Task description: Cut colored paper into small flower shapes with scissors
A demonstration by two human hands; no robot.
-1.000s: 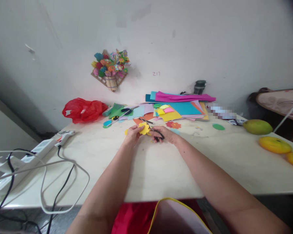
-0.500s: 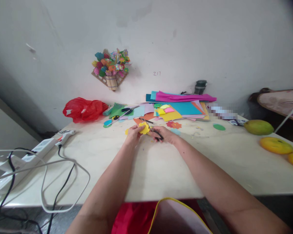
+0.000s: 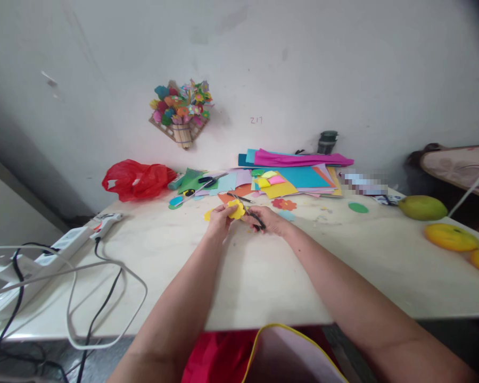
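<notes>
The left hand (image 3: 220, 217) pinches a yellow flower cutout (image 3: 237, 210) just six o'clock of view centre, partly hiding it. At its four o'clock, the right hand (image 3: 270, 218) grips black-handled scissors (image 3: 258, 219), blades hard to make out, handles slightly nearer the flower than a second ago.

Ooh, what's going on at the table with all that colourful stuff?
A person is holding a yellow flower shape in the left hand and black-handled scissors in the right hand, with the blades close by the shape. A red flower and an orange flower lie on the table, and coloured sheets are piled behind them.
</notes>
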